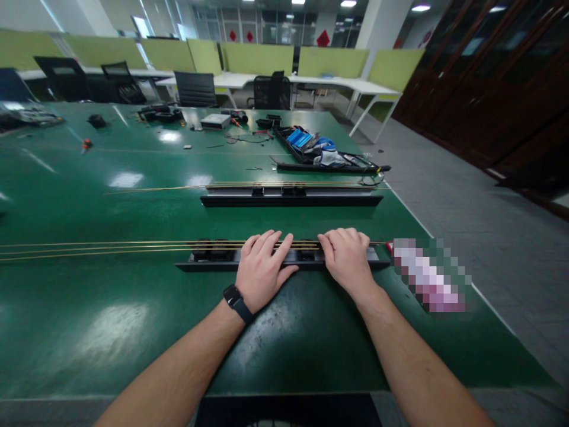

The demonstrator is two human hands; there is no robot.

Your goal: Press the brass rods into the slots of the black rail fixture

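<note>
Black channel (217, 267), left grip (265, 261) spread, right grip (347, 255) unclear, second channel (291, 201), cluttered tray (287, 151) beyond

the room is brightly lit with cool, fairly even light; ceiling lamps (349, 3) glow white along the top of the frame. glare lies in pale patches on the green tabletop (311, 362), strongest at lower left. the dark cabinets (471, 95) at upper right are dim, with faint reflections, and lean outward from wide-angle distortion. clutter (31, 116) at the left edge looks smeared. the left hand (265, 261) and right hand (349, 255), near centre, are fairly clear. a pixelated patch (429, 276) hides detail at centre right.
</note>
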